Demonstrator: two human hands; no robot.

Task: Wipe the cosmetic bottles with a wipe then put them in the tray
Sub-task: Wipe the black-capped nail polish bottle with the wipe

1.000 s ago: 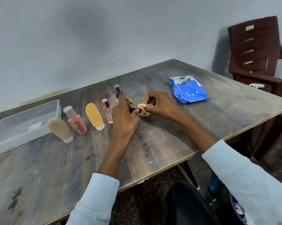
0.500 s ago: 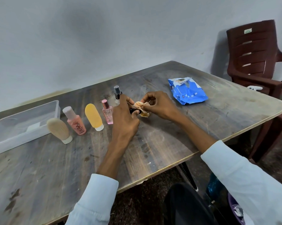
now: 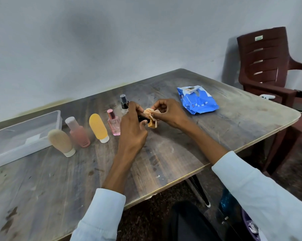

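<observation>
Wipe step, amber bottle (image 3: 152, 124) over table ctr — left hand (image 3: 132, 131) grips its black cap, right hand (image 3: 167, 113) pinches wipe (image 3: 149, 111) on it; next — carry to tray (image 3: 11, 146), far left.

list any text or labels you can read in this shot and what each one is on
No text here reads clearly.
Blue wipes packet: white print along its left side and a small round mark, too small to read.
Small pink perfume bottle: pale lettering on the glass, too blurred to read.
Brown chair: green and white sticker on the top of the backrest, too small to read.
Pink bottle: dark marks low on its side, blurred.
Clear tray: a white label with no legible print.
</observation>
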